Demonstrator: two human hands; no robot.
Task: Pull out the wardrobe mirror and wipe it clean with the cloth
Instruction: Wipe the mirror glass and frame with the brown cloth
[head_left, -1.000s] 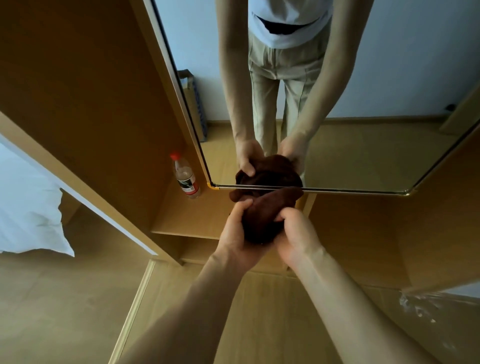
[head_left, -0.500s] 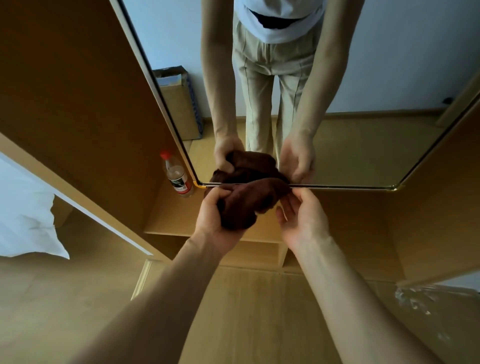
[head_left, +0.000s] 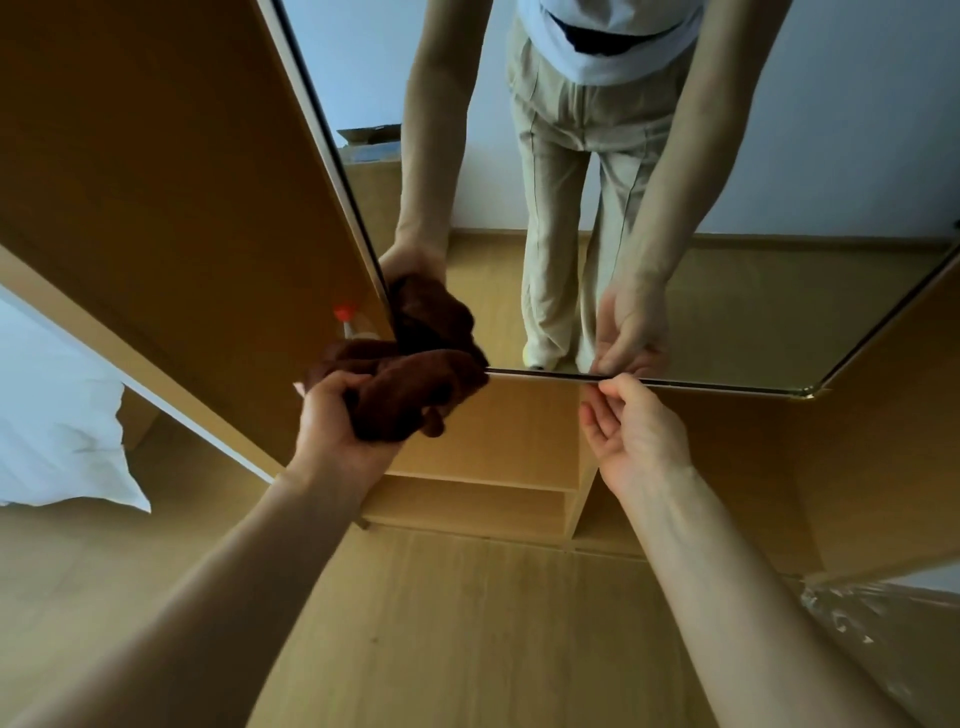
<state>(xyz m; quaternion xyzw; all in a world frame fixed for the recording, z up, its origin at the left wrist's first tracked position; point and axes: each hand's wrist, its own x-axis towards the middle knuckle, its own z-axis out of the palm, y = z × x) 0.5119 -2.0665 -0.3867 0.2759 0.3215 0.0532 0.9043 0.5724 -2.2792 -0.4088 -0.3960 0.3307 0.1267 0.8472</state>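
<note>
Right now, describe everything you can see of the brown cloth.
The cloth is dark brown, soft and plush-looking, bunched into a wad. The left hand grips it, fingers curled round its lower part. It sits at the lower left corner of the mirror, hiding that corner; its reflection shows in the glass just above. The right hand is apart from it.

Below, a pale wooden floor (head_left: 441, 623) running up to the foot of the wardrobe (head_left: 156, 208), with crinkled clear plastic (head_left: 857, 618) near its right edge and white bedding (head_left: 62, 441) at its left, resting on it or not impossible to tell. Inside, a low wooden shelf (head_left: 519, 431) over an open compartment. At the shelf's left end, only the red cap and neck of a bottle (head_left: 344, 318) showing, base out of sight.
</note>
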